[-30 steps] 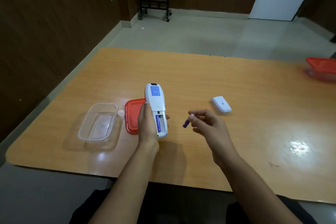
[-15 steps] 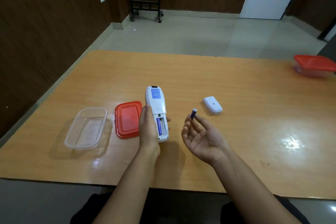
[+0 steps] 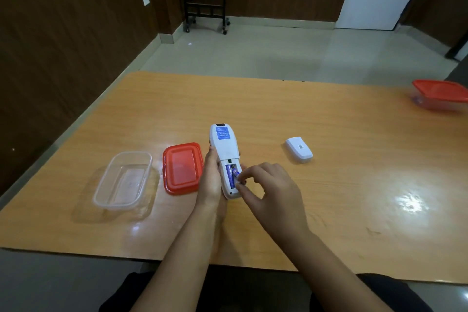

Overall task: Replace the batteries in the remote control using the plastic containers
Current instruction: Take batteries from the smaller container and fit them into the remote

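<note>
My left hand (image 3: 211,180) grips a white remote control (image 3: 225,151) face down above the table, its battery compartment uncovered. One purple battery (image 3: 230,175) lies in the left slot. My right hand (image 3: 268,187) pinches a second purple battery (image 3: 236,173) and holds it tilted into the right slot. The white battery cover (image 3: 298,149) lies on the table to the right. An open clear plastic container (image 3: 124,180) sits at the left with its red lid (image 3: 182,168) beside it.
A second clear container with a red lid (image 3: 440,94) stands at the table's far right edge. The wooden table (image 3: 354,185) stretches wide to the right. Beyond it lie a tiled floor and a black wheeled stand (image 3: 205,2).
My right hand has turned over and moved left, bringing the purple battery from the air into the remote's compartment. The left hand has kept holding the remote.
</note>
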A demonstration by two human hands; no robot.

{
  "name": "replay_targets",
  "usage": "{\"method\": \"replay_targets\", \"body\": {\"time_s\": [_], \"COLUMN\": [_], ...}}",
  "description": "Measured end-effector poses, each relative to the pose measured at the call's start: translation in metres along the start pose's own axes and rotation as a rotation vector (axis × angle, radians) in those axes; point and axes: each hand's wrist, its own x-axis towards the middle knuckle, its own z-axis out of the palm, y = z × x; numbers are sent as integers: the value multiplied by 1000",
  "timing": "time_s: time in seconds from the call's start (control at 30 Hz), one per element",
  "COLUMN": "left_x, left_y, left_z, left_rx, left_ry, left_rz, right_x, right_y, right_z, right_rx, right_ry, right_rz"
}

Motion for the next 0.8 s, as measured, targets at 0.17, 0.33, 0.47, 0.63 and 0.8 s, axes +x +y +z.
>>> {"method": "replay_targets", "body": {"time_s": [0.17,0.33,0.47,0.63,0.8], "left_x": [-1,-4,-3,-2,-2], "left_y": [1,1,0,-2,-8], "left_z": [1,2,1,2,5], "left_rx": [-29,-125,-197,-230,-177], "left_ry": [-4,9,12,-21,-31], "left_rz": [2,-121,-156,-159,-134], "right_x": [1,5,5,9,8], "right_y": [2,5,3,2,5], "right_z": [2,2,5,2,7], "right_rx": [-7,82,355,866,1128], "right_ry": [-55,-108,-214,-218,-274], "right_rz": [1,85,250,779,1053]}}
